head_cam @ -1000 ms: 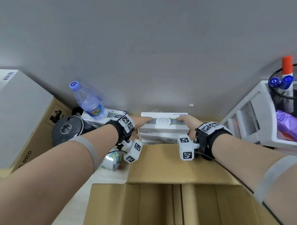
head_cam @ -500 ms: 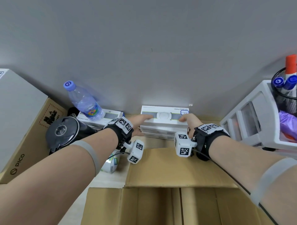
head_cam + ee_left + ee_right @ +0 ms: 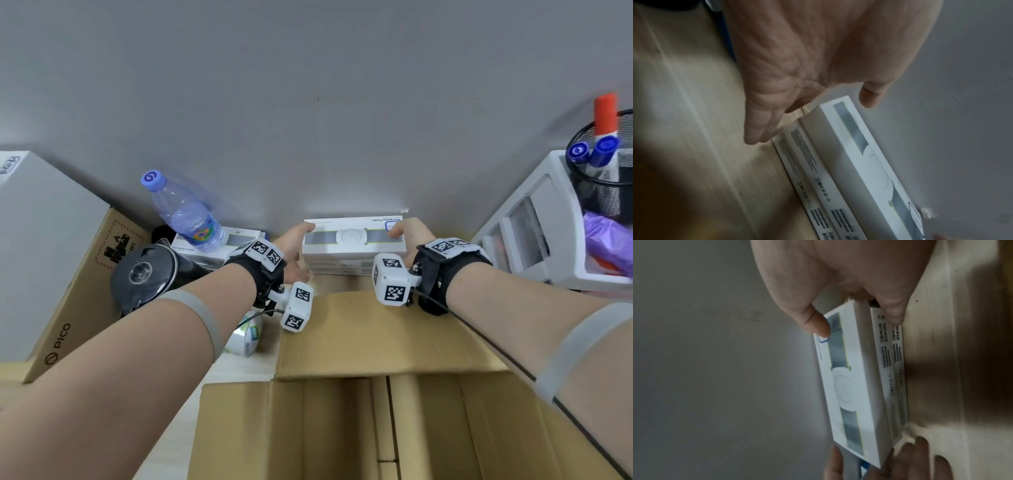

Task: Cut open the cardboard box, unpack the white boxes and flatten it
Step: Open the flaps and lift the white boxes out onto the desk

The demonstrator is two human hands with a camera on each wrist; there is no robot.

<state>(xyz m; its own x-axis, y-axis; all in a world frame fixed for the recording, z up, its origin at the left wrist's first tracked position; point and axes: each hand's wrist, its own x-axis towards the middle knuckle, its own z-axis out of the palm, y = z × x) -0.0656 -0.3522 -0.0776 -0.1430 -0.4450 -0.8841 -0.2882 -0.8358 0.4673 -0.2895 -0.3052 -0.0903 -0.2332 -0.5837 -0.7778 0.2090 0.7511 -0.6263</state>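
A stack of white boxes (image 3: 352,238) stands on the wooden table against the grey wall, beyond the open cardboard box (image 3: 342,421). My right hand (image 3: 407,233) grips the stack's right end, thumb on the top box (image 3: 851,386) and fingers (image 3: 894,313) curled down its side. At the left end is my left hand (image 3: 293,250). In the left wrist view its fingers (image 3: 760,129) are straight and a little apart from the top box (image 3: 859,154). The thumb hovers just off the corner. The cardboard box's far flap (image 3: 359,335) lies folded out under my wrists.
A water bottle (image 3: 185,212) stands on another white box (image 3: 239,246) at the left. Beside them are a black round device (image 3: 144,277), a PICO carton (image 3: 85,284) and a tape roll (image 3: 246,337). A white drawer unit (image 3: 534,240) and mesh pen holder (image 3: 606,178) stand at the right.
Both hands carried the top white box farther toward the wall, onto the stack. My left hand's fingers have come off its end; the right hand still grips.
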